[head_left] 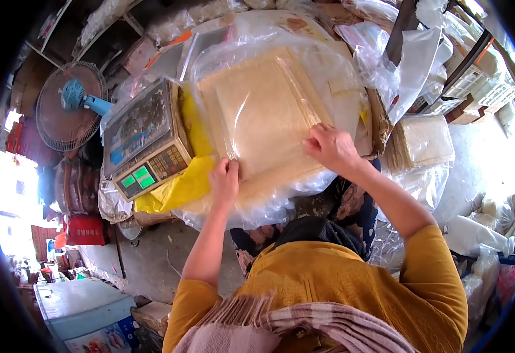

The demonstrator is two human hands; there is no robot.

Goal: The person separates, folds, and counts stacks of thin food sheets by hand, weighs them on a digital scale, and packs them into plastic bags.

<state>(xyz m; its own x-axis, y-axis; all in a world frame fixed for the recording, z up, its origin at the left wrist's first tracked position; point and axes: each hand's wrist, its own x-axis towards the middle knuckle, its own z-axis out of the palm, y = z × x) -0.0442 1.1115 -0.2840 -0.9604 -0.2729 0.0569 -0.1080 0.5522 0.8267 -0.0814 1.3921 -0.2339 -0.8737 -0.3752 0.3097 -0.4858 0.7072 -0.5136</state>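
Note:
A stack of tan sheets point(263, 112) in clear plastic lies on the work surface in front of me. My left hand point(224, 181) is closed at the near left corner of the stack, its fingers pinching the clear plastic edge. At the right side of the stack, my right hand point(331, 148) is closed with its fingers bent against the plastic and sheet edges. More crumpled clear plastic point(251, 212) spreads under and around the sheets. A yellow bag point(178, 191) lies to the left, partly under the scale.
A digital scale point(149, 141) with green displays stands at the left, beside a fan point(72, 106). Another wrapped stack point(422, 141) sits at the right. A pale blue cabinet point(81, 303) is at the lower left, and plastic bags point(372, 53) hang at the upper right.

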